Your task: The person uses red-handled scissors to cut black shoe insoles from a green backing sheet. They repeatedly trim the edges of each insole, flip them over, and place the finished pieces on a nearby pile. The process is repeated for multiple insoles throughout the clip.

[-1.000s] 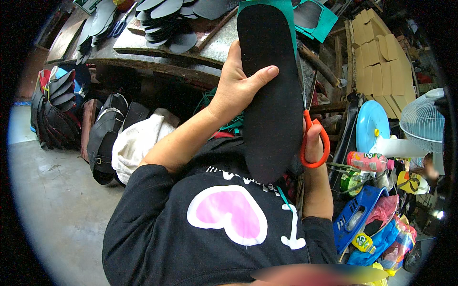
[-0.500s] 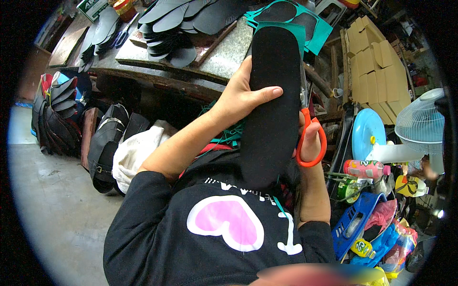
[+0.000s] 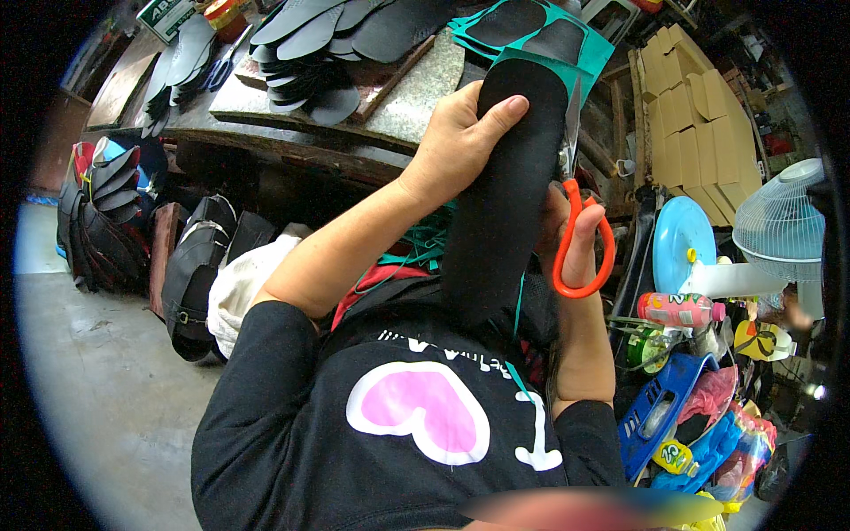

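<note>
A long black insole-shaped piece (image 3: 509, 190) reaches from my chest toward the table, with teal sheet (image 3: 580, 66) along its rounded far end. My left hand (image 3: 460, 142) grips its left edge, thumb laid across the top and the other fingers hidden beneath. In my right hand (image 3: 577, 252) are scissors (image 3: 606, 257) with orange handles, my thumb through one loop. Their blades (image 3: 571, 128) point away from me along the piece's right edge, near the teal; whether they touch it I cannot tell. A thin teal strip (image 3: 519, 305) hangs beside the piece.
On the table (image 3: 390, 119) lie stacked grey insoles (image 3: 323, 62), a second pair of scissors (image 3: 219, 73) and teal sheets with cut-outs (image 3: 505, 26). Bundled black pieces (image 3: 106, 212) stand at left. Cardboard boxes (image 3: 699, 133), a fan (image 3: 770, 221) and a blue basket (image 3: 660, 416) occupy the right.
My left hand has slid farther up the piece, toward its far end. That end has shifted slightly right and nearer. The scissors have turned a little, and more of their blades shows.
</note>
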A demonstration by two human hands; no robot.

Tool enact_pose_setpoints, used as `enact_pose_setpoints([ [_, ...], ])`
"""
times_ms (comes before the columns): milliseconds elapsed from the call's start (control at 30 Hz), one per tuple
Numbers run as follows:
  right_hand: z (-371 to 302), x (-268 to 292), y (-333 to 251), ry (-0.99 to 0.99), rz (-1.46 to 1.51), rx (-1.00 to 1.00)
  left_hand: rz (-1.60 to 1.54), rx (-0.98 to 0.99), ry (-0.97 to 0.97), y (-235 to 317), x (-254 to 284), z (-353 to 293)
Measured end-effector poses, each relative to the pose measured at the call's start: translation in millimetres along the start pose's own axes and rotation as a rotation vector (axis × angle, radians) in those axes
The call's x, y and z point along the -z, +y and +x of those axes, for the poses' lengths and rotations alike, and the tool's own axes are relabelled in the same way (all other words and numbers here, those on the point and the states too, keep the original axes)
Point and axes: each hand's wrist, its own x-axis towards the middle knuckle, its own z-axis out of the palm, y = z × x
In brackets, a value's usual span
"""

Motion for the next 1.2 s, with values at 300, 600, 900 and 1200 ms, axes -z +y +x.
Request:
enact_pose_setpoints([
  [300, 0, -7, -1, 0.02, 0.005, 0.043, -0.141, 0.021, 0.015, -6, -12, -9],
  [600, -5, -7, -19, -0.057, -0.078, -0.025, 0.061, 0.04, -0.068, 1, 3, -4],
  [900, -17, 2, -23, -0.08, -0.026, -0.035, 0.26, 0.058, -0.223, 12, 24, 2],
  [1200, -32, 10, -19, -0.038, -0.027, -0.083, 0.374, 0.195, -0.47, 26, 41, 1],
])
